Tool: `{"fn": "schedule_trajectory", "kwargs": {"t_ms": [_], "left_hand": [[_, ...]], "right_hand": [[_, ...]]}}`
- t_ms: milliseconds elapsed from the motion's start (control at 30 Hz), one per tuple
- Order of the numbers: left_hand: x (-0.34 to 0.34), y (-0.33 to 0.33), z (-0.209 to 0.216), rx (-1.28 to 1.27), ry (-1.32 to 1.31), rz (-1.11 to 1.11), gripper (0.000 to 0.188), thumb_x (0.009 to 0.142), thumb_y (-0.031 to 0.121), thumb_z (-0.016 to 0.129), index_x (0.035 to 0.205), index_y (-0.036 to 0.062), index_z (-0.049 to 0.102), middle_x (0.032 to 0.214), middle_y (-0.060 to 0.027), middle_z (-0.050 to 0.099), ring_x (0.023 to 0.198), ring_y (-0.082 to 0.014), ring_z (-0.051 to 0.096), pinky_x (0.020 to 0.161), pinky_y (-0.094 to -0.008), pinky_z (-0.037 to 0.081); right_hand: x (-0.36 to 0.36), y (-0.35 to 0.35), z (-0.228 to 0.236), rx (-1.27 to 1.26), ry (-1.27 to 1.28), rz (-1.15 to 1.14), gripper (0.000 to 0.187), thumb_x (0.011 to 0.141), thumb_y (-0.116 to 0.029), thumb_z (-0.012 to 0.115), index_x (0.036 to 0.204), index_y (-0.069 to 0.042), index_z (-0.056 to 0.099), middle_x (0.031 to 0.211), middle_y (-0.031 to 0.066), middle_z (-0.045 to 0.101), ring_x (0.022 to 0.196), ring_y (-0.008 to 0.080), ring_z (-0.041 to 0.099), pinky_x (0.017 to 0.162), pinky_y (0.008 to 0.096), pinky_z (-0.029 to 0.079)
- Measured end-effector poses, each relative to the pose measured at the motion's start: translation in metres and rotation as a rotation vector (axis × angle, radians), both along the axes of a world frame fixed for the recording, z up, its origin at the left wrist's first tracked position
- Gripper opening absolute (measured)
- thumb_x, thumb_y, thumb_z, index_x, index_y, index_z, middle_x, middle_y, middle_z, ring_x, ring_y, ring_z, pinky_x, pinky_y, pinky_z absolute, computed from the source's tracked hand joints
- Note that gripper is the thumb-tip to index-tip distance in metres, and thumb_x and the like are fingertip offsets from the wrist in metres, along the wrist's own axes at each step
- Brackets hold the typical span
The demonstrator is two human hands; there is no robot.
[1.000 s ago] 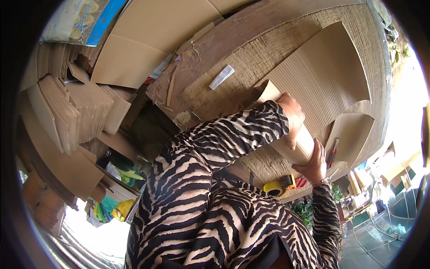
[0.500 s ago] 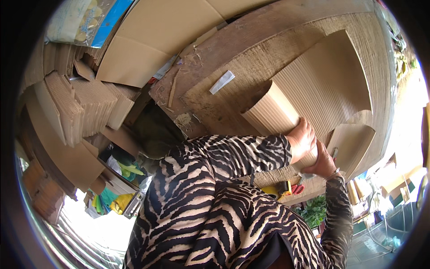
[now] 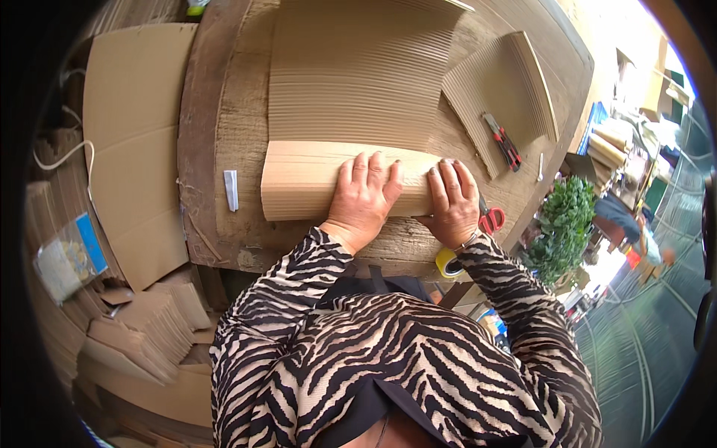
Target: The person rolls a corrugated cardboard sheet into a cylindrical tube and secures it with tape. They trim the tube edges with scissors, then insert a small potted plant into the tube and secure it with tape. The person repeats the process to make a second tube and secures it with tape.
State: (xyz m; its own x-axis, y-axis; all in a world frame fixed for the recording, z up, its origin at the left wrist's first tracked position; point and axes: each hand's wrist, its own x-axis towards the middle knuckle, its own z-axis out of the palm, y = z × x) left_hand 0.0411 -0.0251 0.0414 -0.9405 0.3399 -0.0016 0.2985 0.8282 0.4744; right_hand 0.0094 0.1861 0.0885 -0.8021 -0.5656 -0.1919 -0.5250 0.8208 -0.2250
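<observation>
A brown corrugated cardboard sheet (image 3: 358, 89) lies on the wooden table, its near end curled over into a wide, flattened roll (image 3: 299, 179). My left hand (image 3: 362, 196) rests on top of this roll with fingers stretched and apart. At the roll's right end, my right hand (image 3: 453, 198) has its fingers over the top and its thumb at the near edge, gripping it. The underside of the roll is hidden. Close to my right wrist are red-handled scissors (image 3: 491, 221), partly covered by the hand, and a yellow tape roll (image 3: 448, 263) at the table edge.
A smaller corrugated piece (image 3: 515, 97) at the right bears a red and black utility knife (image 3: 503, 142). On the wooden table (image 3: 239, 142) lies a white strip (image 3: 231, 190). Stacked cardboard (image 3: 142, 336) and a large flat board (image 3: 138, 149) stand left; a green plant (image 3: 564, 220) is right.
The view has turned, so the cardboard now lies straight ahead. My hands have moved apart along the roll; my left hand now lies spread on top of it.
</observation>
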Motion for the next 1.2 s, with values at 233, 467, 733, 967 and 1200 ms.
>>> {"fn": "schedule_trajectory", "kwargs": {"t_ms": [233,467,733,967,1200], "left_hand": [[-0.009,-0.001,0.016,-0.01,-0.137,-0.081,0.1,0.053,0.039,0.089,0.136,0.0064,0.045,0.132,-0.0214,0.048,0.124,-0.0388,0.047,0.102,-0.0512,0.038],[-0.058,0.0,0.001,0.144,-0.396,-0.254,0.1,0.051,0.052,0.089,0.125,-0.0041,0.052,0.12,-0.0195,0.055,0.117,-0.0334,0.052,0.104,-0.0459,0.036],[-0.113,-0.001,-0.02,0.124,-0.932,-0.514,0.088,0.065,0.069,0.075,0.113,-0.0029,0.061,0.101,-0.0181,0.065,0.104,-0.0316,0.061,0.094,-0.045,0.034],[-0.12,-0.004,-0.023,0.24,-0.945,-0.543,0.073,0.064,0.068,0.076,0.096,0.0035,0.063,0.094,-0.0142,0.065,0.1,-0.0301,0.061,0.089,-0.0442,0.034],[-0.128,-0.004,-0.02,0.126,-1.017,-0.573,0.073,0.066,0.062,0.078,0.107,0.0023,0.063,0.103,-0.0138,0.066,0.103,-0.0283,0.061,0.091,-0.0411,0.035]], "right_hand": [[-0.003,0.006,-0.002,-0.052,0.045,-0.001,0.074,0.058,-0.023,0.074,0.128,-0.009,0.054,0.133,0.0156,0.052,0.123,0.0399,0.046,0.1,0.0542,0.042],[0.014,0.019,-0.016,-0.064,0.129,-0.01,0.055,0.073,-0.024,0.068,0.126,-0.014,0.054,0.134,0.014,0.053,0.127,0.0404,0.045,0.1,0.0592,0.041],[0.028,0.028,-0.024,-0.044,0.152,-0.026,0.043,0.082,-0.021,0.06,0.125,-0.022,0.056,0.133,0.008,0.054,0.125,0.0359,0.048,0.098,0.0593,0.044],[0.025,0.027,-0.026,-0.054,0.161,-0.042,0.043,0.083,-0.024,0.06,0.126,-0.025,0.056,0.131,0.0049,0.056,0.124,0.0336,0.049,0.097,0.0592,0.045],[0.014,0.025,-0.02,-0.038,0.088,-0.015,0.044,0.082,-0.024,0.059,0.126,-0.025,0.056,0.132,0.0052,0.055,0.124,0.0341,0.049,0.096,0.0586,0.046]]}}
